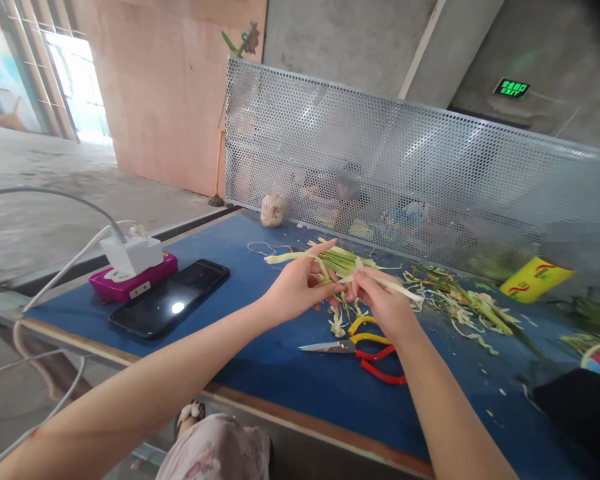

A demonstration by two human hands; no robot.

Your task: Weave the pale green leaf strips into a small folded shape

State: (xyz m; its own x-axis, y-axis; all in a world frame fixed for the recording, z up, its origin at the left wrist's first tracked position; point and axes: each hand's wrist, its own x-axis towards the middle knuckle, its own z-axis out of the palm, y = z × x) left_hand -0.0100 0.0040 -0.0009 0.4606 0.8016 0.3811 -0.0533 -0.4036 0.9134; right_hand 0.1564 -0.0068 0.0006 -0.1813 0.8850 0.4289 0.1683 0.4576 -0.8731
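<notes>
My left hand (297,285) and my right hand (383,300) meet above the blue table (280,363), both closed on a bundle of pale green and white leaf strips (330,261). The left fingers pinch the strips near their middle. One white strip (397,287) sticks out to the right from my right fingers. Right below the hands lie scissors with yellow and red handles (363,347), blades pointing left. Small trimmed bits (337,325) lie beside them.
A heap of strip scraps (460,303) spreads to the right. A black phone (173,298), a pink box (133,280) and a white charger (130,253) with cables sit at left. A perforated metal screen (405,173) backs the table; a yellow packet (535,279) lies beside it.
</notes>
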